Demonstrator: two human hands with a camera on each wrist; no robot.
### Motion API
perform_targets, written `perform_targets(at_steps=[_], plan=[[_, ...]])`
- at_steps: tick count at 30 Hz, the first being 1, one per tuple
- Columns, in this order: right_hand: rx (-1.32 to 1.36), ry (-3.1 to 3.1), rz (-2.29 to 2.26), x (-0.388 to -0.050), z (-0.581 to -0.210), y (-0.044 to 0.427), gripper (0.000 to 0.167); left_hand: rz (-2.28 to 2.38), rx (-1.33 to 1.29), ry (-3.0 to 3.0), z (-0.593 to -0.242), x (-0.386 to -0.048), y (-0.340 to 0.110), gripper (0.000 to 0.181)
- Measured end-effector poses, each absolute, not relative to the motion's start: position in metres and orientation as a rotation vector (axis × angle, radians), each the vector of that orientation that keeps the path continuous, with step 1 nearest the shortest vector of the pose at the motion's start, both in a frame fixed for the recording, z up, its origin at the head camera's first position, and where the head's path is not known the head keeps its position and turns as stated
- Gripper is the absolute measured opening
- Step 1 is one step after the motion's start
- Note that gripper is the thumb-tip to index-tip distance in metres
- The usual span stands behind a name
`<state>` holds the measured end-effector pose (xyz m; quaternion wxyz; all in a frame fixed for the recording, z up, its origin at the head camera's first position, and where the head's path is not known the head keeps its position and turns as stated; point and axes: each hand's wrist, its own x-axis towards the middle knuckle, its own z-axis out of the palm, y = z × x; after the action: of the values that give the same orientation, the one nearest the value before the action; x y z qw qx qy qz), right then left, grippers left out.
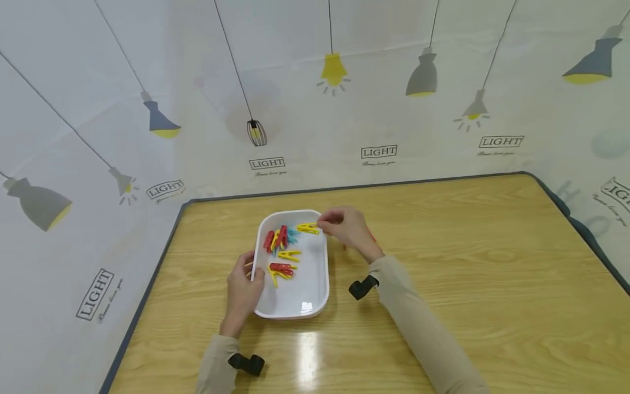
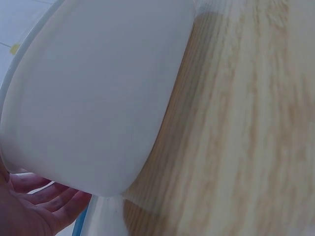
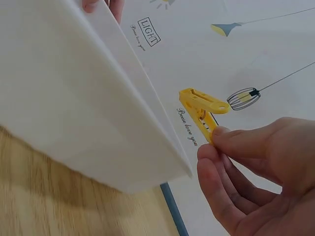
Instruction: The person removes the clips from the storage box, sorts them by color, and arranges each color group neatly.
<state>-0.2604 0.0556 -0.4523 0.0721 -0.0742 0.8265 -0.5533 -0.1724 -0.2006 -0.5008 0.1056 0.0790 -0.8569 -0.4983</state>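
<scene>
A white tray [image 1: 307, 287] holds several clothespins: red ones [image 1: 281, 237], yellow ones [image 1: 289, 255] and pale blue ones [image 1: 292, 236]. My left hand [image 1: 243, 290] grips the tray's left side, thumb at the rim and fingers round the outside. In the left wrist view, the tray's outer wall [image 2: 98, 98] fills much of the picture, with fingers [image 2: 54, 204] at its lower corner. Between thumb and fingertips my right hand [image 3: 266, 167] pinches one yellow clothespin [image 3: 203, 108] by its end. That clothespin is over the tray's far right corner in the head view.
The tray is over a wood-grain table [image 1: 467, 273] with a dark edge. Something red [image 1: 372, 235] shows beside my right wrist, mostly hidden behind it. A wall sheet [image 1: 305, 126] printed with lamps stands behind the table. Each wrist carries a black strap mount [image 1: 363, 287].
</scene>
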Motion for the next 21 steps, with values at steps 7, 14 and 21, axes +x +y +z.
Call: perform_targets(at_steps=[7,14,21], plan=[[-0.221,2.506,-1.645,-0.258,-0.455,0.073,0.015,-1.465,0.238,-2.526,-0.499,-0.171,-0.199,0.042],[-0.222,2.487,-1.66,-0.254,-0.46,0.085,0.012,-1.474,0.23,-2.524,-0.499,-0.171,-0.199,0.042],[-0.213,2.478,-1.67,-0.249,-0.464,0.094,0.011,-1.485,0.24,-2.528,-0.499,-0.172,-0.2,0.044]])
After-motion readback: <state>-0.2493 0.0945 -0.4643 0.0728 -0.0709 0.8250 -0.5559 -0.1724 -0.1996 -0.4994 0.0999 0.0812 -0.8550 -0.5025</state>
